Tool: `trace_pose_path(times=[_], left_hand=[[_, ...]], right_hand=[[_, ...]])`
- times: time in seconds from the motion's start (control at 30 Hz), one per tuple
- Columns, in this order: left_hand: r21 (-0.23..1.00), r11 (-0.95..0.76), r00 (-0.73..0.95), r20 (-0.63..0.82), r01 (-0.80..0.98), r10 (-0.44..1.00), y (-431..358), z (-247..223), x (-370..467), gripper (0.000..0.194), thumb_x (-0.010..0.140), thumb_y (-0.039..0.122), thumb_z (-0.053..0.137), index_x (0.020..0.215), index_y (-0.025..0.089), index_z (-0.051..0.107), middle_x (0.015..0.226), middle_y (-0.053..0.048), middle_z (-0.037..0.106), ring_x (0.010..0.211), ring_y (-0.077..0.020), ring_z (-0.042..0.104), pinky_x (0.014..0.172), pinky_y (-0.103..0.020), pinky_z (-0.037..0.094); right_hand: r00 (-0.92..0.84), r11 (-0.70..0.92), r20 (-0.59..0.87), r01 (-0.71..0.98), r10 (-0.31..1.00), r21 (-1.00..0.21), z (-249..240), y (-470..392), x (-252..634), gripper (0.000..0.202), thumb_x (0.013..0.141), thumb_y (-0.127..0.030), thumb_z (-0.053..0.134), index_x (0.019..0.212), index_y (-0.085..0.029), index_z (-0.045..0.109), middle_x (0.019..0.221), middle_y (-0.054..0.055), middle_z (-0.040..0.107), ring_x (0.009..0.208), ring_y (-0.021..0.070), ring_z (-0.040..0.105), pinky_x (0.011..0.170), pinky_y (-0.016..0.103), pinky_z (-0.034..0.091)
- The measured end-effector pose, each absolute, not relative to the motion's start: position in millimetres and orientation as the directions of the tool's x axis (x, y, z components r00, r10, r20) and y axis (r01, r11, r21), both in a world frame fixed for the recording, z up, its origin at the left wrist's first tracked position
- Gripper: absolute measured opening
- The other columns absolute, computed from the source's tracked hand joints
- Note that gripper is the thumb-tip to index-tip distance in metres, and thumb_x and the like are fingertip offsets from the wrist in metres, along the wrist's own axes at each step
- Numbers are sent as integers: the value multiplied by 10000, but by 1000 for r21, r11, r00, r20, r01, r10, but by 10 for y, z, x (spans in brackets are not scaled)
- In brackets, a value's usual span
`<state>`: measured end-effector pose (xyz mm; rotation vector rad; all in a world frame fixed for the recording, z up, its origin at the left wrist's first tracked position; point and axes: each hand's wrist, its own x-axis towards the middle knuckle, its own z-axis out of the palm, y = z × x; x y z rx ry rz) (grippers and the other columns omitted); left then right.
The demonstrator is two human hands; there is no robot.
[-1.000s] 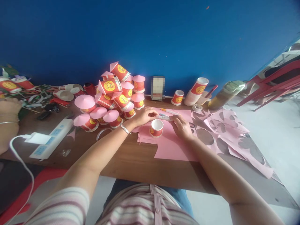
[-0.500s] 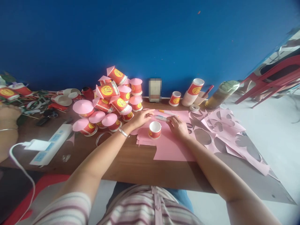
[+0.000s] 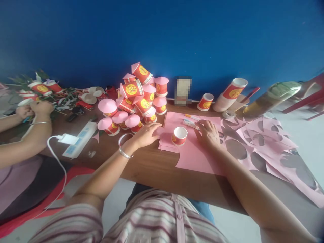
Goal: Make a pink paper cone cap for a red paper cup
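Beneath right fingers [image 3: 208, 126]: pink sheet [image 3: 194, 157], matt paper. Between left fingers [image 3: 151, 127] and right: cup [image 3: 180, 138], smooth paper. Below left: surface [image 3: 146, 165], wood-grained. Behind left: bangle [image 3: 125, 154], polished metal.

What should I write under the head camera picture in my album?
A red cup on pink paper between the left hand and right hand, near piled cups in pink hats.

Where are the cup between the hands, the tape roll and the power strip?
Cup [image 3: 180, 139]: head view, front of its wall.
Tape roll [image 3: 229, 117]: head view, near side.
Power strip [image 3: 83, 136]: head view, middle of its top.
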<state>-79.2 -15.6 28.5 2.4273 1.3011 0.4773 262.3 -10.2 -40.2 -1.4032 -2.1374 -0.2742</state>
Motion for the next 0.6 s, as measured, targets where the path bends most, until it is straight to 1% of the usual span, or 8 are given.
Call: trace_pose_path(times=[0.07, 0.13, 0.2, 0.3, 0.4, 0.47, 0.5, 0.6], left_hand=[[407, -513, 542, 51, 755, 839, -185, 282, -811, 637, 868, 256, 714, 1462, 147, 512, 1544, -175, 544, 1478, -340, 472, 1236, -518, 402], [368, -519, 561, -7, 771, 828, -172, 275, -795, 689, 838, 228, 721, 1477, 140, 480, 1550, -188, 527, 1489, -359, 450, 1235, -534, 393], [326, -526, 567, -39, 786, 823, -142, 275, -751, 679, 807, 171, 702, 1451, 145, 491, 1512, -190, 554, 1450, -371, 489, 1201, -544, 425], [261, -529, 557, -43, 808, 829, -120, 297, -678, 630, 765, 90, 659, 1380, 154, 535, 1437, -191, 602, 1368, -380, 560, 1127, -542, 488], [238, -523, 541, -15, 819, 841, -147, 335, -665, 545, 790, 82, 609, 1328, 153, 556, 1369, -189, 646, 1310, -376, 607, 1060, -532, 535], [282, -508, 526, 16, 814, 850, -172, 360, -704, 519, 814, 97, 582, 1329, 160, 544, 1350, -172, 667, 1255, -356, 651, 1017, -517, 563], [328, -497, 514, 39, 803, 857, -180, 370, -732, 514, 817, 102, 581, 1324, 167, 539, 1345, -159, 676, 1222, -337, 674, 1008, -505, 571], [526, -445, 457, 117, 725, 882, -182, 387, -807, 430, 833, 141, 608, 1257, 190, 556, 1300, -121, 712, 1132, -266, 726, 984, -431, 597]], right_hand=[[-305, 443, 573, 889, 760, -114, -400, -106, 2627, 277, 1004, -257, 530, 1212, -171, 692, 1178, 148, 691, 1069, 313, 580, 883, 434, 466], [-315, 455, 596, 885, 738, -96, -393, -109, 2629, 267, 1007, -253, 532, 1204, -164, 690, 1162, 149, 700, 1063, 307, 589, 877, 425, 469], [-323, 466, 609, 880, 725, -88, -385, -112, 2627, 264, 1008, -242, 531, 1209, -165, 684, 1158, 148, 704, 1061, 302, 597, 877, 421, 471], [-323, 467, 611, 880, 723, -89, -359, -121, 2624, 263, 1004, -225, 529, 1215, -180, 677, 1155, 144, 708, 1051, 298, 607, 873, 424, 476], [-336, 493, 614, 865, 714, -99, -273, -157, 2633, 264, 998, -205, 517, 1212, -177, 670, 1130, 145, 715, 1035, 298, 616, 874, 430, 486], [-345, 522, 626, 845, 699, -117, -163, -212, 2634, 275, 995, -193, 513, 1228, -172, 658, 1127, 150, 719, 1044, 302, 622, 888, 441, 495], [-338, 524, 636, 842, 694, -125, -92, -250, 2628, 284, 996, -192, 518, 1247, -178, 650, 1141, 147, 719, 1047, 303, 628, 892, 445, 499], [-316, 548, 687, 824, 655, -144, 153, -399, 2567, 264, 1002, -212, 551, 1250, -199, 638, 1100, 123, 732, 1010, 292, 655, 870, 435, 521]])
